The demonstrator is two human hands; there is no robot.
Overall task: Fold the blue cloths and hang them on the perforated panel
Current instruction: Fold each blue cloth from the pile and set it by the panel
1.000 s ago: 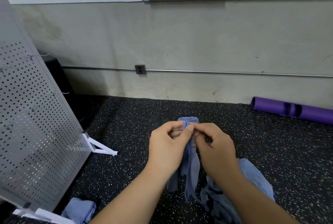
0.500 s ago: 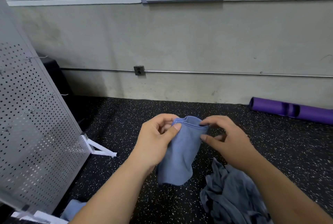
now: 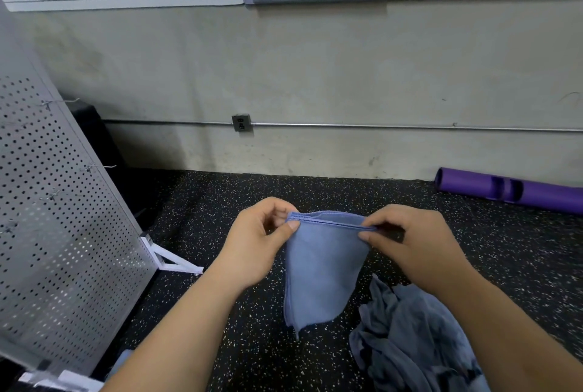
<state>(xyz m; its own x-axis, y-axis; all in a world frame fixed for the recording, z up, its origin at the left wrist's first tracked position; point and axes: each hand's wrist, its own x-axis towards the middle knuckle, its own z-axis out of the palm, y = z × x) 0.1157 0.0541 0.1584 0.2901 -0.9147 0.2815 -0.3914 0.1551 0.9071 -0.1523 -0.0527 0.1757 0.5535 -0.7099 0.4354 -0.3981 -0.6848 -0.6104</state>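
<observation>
I am now pinching the blue cloth (image 3: 321,268) spread wider between left hand (image 3: 255,246) and right hand (image 3: 413,243), folded, ready for the perforated panel (image 3: 63,234) at nine o'clock.

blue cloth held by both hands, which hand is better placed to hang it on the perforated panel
Likely the left hand: it pinches the top corner of the blue cloth on the side nearer the perforated panel. The right hand would reach across.

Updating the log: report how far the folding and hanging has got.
Done: no cloth hangs on the visible perforated panel. In hand: left hand and right hand pinch the top hem of a half-folded blue cloth. Left: the crumpled pile beside it, then hanging.
</observation>
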